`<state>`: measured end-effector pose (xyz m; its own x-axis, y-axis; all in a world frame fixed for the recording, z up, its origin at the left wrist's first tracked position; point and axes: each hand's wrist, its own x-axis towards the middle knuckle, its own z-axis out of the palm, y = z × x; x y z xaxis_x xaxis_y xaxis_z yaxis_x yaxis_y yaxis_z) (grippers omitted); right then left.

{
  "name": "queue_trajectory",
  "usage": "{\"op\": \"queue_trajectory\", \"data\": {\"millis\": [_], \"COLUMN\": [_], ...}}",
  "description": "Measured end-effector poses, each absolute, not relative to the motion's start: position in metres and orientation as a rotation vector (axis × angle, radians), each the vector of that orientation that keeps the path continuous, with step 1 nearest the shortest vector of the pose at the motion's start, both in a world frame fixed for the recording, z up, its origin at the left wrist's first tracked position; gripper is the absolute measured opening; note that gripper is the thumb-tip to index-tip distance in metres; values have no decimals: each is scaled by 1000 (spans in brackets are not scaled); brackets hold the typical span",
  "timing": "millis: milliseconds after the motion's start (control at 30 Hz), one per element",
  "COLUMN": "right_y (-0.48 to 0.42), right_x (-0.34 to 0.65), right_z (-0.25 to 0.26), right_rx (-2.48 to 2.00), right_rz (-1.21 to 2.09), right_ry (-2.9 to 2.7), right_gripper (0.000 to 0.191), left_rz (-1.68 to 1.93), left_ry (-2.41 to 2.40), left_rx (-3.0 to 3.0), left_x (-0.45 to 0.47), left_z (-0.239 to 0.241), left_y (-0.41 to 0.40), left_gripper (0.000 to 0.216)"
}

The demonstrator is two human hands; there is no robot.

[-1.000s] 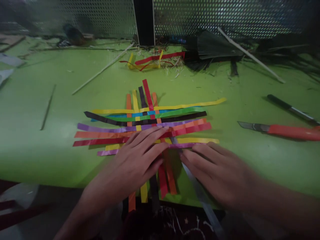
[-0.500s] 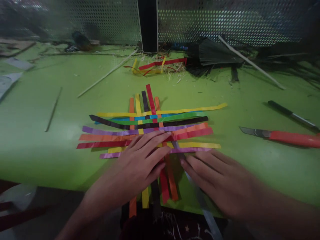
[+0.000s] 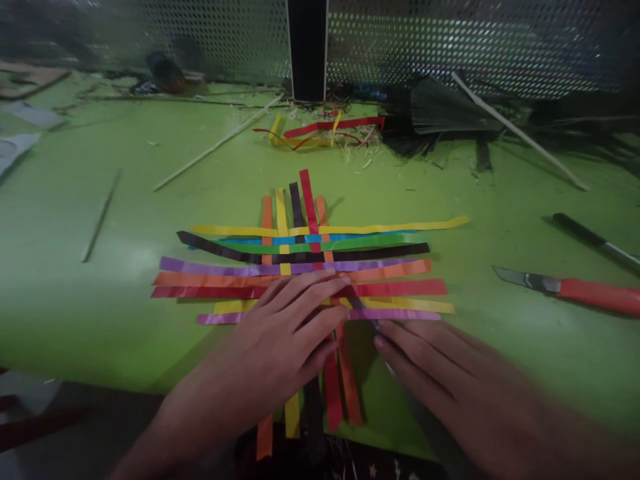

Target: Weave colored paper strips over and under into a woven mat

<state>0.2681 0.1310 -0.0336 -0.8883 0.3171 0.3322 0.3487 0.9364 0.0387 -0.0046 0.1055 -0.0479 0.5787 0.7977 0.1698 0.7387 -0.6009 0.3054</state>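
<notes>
A woven mat of coloured strips (image 3: 300,267) lies on the green table (image 3: 100,293), with yellow, blue, green, black, purple, orange and red strips crossing. My left hand (image 3: 285,327) lies flat on the near part of the weave, fingers stretched out and pressing the strips down. My right hand (image 3: 440,373) rests just right of it, fingers extended over a grey strip (image 3: 373,323) that runs diagonally under the weave; the fingertips touch that strip. Several lengthwise strip ends (image 3: 330,400) hang over the table's near edge.
A red-handled utility knife (image 3: 575,290) lies at the right, with a dark pen-like tool (image 3: 590,237) behind it. Loose red and yellow strips (image 3: 320,130) and dark fibres (image 3: 440,113) sit at the back. Thin sticks (image 3: 215,143) lie to the left. A perforated metal screen closes the back.
The right hand has slid back toward me along the grey strip. The left hand stays pressed on the weave. The view has shifted slightly.
</notes>
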Motion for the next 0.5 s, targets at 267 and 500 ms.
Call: {"op": "queue_trajectory", "data": {"millis": [267,500], "right_y": [132,137], "right_x": [263,256], "right_z": [-41,-37], "right_rx": [-602,-676], "right_rz": [-101,-64], "right_ry": [-2729,-2725], "right_gripper": [39,41], "left_rz": [398,382], "left_ry": [1296,1312], "left_rx": [2629,2592], "left_x": [-6,-5], "left_z": [-50,-47], "left_y": [105,104], "left_gripper": [32,30]}}
